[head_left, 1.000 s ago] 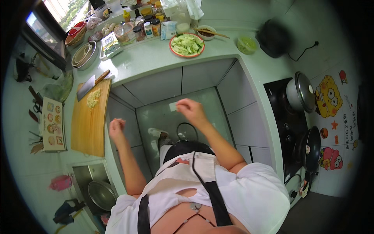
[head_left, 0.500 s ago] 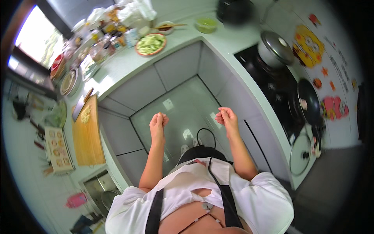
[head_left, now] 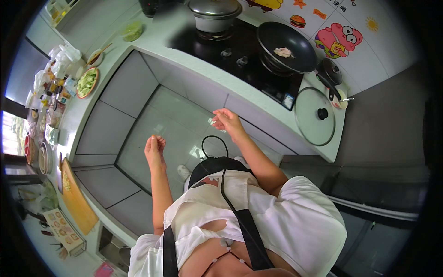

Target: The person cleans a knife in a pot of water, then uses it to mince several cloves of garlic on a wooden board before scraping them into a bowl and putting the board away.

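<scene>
Both my hands hang in the air over the floor between the counters, touching nothing. My left hand (head_left: 155, 148) has its fingers curled in, with no object visible in them. My right hand (head_left: 226, 122), nearest the stove side, holds nothing and has loosely bent fingers, somewhat apart. Beyond it, a black wok (head_left: 299, 41) sits on the black stove (head_left: 198, 44) with a small pale pinkish lump, perhaps meat or fat, (head_left: 283, 52) inside. A glass lid (head_left: 308, 121) with a black knob lies on the counter end.
A lidded pot (head_left: 214, 22) stands on the stove's left burner. Along the left counter are a green bowl (head_left: 132, 31), a plate of sliced green vegetables (head_left: 86, 83), several bottles and bags, and a wooden cutting board (head_left: 79, 203) with chopped pale pieces. A dark appliance (head_left: 383, 138) stands at right.
My view and body have turned right, so the stove, wok and lid now show nearer the middle. My right hand's fingers have loosened; my left hand stays curled.
</scene>
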The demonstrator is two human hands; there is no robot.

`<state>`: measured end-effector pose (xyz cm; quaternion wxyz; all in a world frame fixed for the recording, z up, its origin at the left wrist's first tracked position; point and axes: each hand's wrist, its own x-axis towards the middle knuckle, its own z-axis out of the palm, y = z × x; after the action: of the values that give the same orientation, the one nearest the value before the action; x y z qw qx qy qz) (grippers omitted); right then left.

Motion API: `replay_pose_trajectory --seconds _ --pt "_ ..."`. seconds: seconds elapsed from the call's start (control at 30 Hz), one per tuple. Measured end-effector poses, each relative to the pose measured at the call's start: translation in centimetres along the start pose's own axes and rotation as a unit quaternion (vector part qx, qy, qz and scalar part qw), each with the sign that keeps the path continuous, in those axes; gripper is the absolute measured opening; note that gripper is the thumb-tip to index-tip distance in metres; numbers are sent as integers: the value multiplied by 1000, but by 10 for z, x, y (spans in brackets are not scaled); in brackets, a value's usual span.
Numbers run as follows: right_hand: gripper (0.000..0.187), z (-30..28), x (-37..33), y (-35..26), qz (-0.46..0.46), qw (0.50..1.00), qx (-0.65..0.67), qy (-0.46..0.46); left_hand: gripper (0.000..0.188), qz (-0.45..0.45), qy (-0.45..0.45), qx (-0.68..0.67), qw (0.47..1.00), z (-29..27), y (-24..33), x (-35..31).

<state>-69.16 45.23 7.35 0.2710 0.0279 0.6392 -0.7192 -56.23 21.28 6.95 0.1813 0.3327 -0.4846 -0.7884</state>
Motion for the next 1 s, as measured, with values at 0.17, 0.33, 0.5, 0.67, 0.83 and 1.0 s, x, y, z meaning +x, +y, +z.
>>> replay_pose_trajectory --seconds 0.17,0.33,0.5,0.67,0.83,1.0 --pt "24 -107 3 40 104 991 89 3 19 -16 40 -54 998 61 -66 -42" --pt "29 -203 -11 89 144 971 183 62 19 -33 42 -39 998 115 -112 -86" --pt "42 -241 -18 114 160 945 251 133 20 -86 42 -6 995 134 -149 -97" --pt "46 -258 -19 128 129 937 291 145 22 -81 83 -15 993 153 -150 -110" --pt "31 -278 12 153 75 910 368 175 18 -95 72 -40 992 128 -190 -114" --pt "24 -324 46 215 -13 823 568 14 20 -118 122 -55 984 117 -181 -137"
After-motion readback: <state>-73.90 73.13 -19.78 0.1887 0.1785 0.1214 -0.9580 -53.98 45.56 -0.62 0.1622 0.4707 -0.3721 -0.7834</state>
